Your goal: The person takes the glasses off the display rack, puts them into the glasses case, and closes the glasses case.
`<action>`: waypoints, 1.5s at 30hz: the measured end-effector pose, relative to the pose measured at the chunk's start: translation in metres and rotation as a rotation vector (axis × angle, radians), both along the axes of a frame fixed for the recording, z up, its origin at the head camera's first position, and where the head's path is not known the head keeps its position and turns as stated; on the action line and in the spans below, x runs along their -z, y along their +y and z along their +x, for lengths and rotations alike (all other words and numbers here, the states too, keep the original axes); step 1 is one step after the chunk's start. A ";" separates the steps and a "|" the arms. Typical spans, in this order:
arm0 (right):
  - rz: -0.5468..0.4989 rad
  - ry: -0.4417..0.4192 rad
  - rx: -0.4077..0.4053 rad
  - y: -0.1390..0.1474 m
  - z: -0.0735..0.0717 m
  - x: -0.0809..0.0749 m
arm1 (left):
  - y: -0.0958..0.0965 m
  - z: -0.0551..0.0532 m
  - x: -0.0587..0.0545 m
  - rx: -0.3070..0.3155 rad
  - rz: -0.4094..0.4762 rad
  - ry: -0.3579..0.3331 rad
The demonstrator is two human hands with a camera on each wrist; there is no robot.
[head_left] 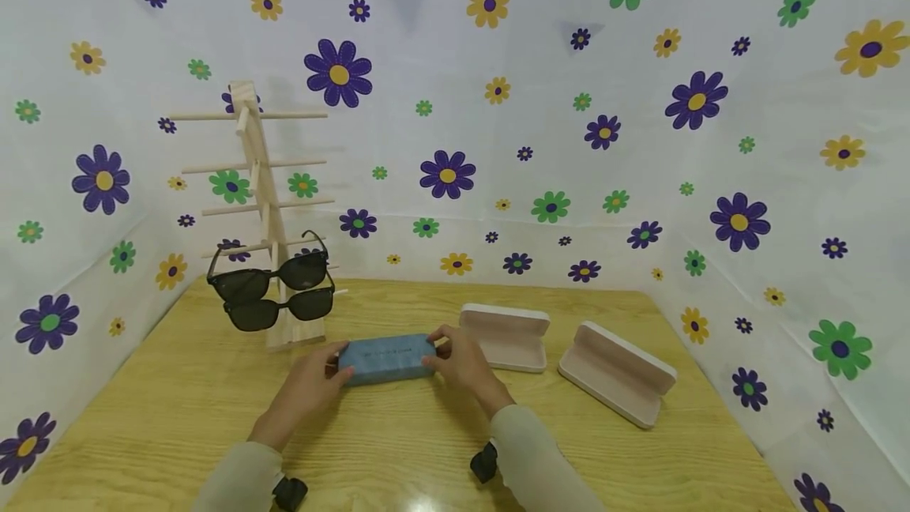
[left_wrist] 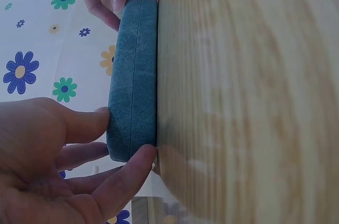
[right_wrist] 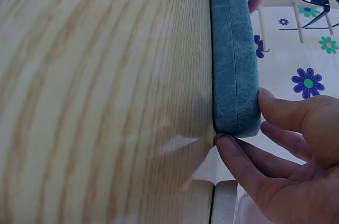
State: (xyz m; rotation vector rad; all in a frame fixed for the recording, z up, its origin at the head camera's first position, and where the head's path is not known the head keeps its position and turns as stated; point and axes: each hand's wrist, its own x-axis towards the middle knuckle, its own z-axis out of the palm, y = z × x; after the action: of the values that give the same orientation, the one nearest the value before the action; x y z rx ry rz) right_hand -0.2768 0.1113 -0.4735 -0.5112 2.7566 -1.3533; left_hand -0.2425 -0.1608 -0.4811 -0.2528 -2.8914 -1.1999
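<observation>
A closed blue glasses case [head_left: 389,359] with small dark lettering on its lid lies on the table in the middle of the head view. My left hand [head_left: 313,382] grips its left end, the thumb on the lid and the fingers around the end. At the opposite end my right hand [head_left: 462,363] holds it the same way. In the left wrist view, the thumb of the left hand [left_wrist: 58,155] presses the case [left_wrist: 132,75] near its top edge, and a fingertip sits low by the table. The right wrist view has the right hand [right_wrist: 291,150] pinching the case's near corner.
A wooden display rack [head_left: 263,172] stands at the back left, with two pairs of black sunglasses [head_left: 245,286] on its low pegs. Right of my hands, two glasses cases with pale pink insides lie open, one upright [head_left: 506,338] and one angled [head_left: 617,376]. Flowered cloth walls enclose the table [head_left: 398,449].
</observation>
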 end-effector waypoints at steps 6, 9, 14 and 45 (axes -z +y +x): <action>0.022 -0.011 0.015 0.001 0.000 -0.001 | 0.002 -0.001 0.002 -0.005 -0.013 -0.001; 0.032 -0.017 0.016 0.001 -0.001 -0.001 | 0.002 -0.002 0.001 0.001 -0.012 -0.003; 0.054 0.007 0.012 0.001 -0.004 -0.006 | -0.006 0.003 -0.008 0.003 0.027 -0.025; -0.192 0.127 -0.087 -0.073 -0.016 -0.098 | -0.114 0.049 -0.155 -0.358 0.155 0.713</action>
State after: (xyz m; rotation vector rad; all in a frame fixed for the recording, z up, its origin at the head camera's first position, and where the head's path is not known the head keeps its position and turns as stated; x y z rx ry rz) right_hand -0.2933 0.0379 -0.3755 -0.7417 2.6770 -1.6268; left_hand -0.1932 -0.2747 -0.3264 -0.1177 -2.1090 -0.9956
